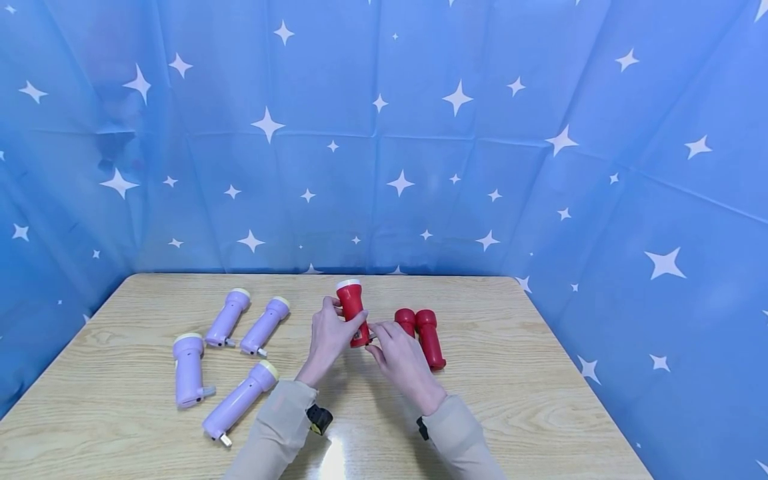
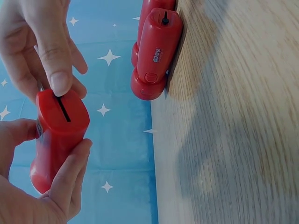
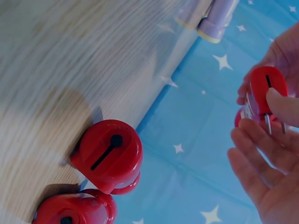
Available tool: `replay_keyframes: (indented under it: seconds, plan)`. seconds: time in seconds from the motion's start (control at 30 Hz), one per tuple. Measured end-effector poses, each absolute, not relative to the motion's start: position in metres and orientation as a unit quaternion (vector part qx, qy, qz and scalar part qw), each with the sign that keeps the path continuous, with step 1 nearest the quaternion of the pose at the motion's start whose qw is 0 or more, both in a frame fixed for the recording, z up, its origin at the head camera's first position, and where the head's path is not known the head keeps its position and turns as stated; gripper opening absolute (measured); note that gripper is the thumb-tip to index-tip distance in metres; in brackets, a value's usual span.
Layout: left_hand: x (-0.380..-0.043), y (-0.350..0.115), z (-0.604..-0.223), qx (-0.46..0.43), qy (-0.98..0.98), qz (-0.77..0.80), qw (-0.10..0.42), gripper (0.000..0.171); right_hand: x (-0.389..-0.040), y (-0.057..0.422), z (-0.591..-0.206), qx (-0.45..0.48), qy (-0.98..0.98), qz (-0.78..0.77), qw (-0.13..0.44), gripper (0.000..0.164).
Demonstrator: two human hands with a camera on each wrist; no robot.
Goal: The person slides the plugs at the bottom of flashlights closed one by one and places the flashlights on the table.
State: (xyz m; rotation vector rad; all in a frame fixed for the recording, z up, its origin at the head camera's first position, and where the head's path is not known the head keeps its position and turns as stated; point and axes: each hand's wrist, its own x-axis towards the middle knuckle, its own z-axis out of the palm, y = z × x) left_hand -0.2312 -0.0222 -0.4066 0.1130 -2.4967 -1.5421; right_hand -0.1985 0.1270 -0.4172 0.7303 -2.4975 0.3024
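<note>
My left hand (image 1: 327, 337) grips a red flashlight (image 1: 352, 303) around its body, off the table, with its white-rimmed head pointing up and away. At its lower end is my right hand (image 1: 401, 360). In the right wrist view, two metal plug prongs (image 3: 268, 124) stick out at the side of the flashlight's base, where the right thumb and fingers pinch. The left wrist view shows a black slot in the base (image 2: 52, 112), with the right thumb at one end of it. Two more red flashlights (image 1: 431, 340) lie side by side, right of the hands.
Several lilac flashlights (image 1: 189, 370) with pale yellow rims lie on the left of the wooden table (image 1: 528, 413), prongs out at their ends. Behind the table hangs a blue curtain (image 1: 360, 160) with white stars. Each wrist carries a black device (image 1: 319, 419).
</note>
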Motion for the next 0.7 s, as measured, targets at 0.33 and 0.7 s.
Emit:
replay_keyframes:
  seconds: [0.33,0.7]
  plan:
    - [-0.2319,-0.0229,-0.4078,0.041,-0.852,-0.511,0.104,0.054,-0.1997,0.1256,-0.4178,0.272,-0.915,0.128,0.270,0.043]
    - [-0.2318,-0.0218,-0.4083,0.040,-0.851,-0.516,0.091,0.056,-0.1988,0.1246,-0.4166,0.260,-0.915,0.138,0.275,0.044]
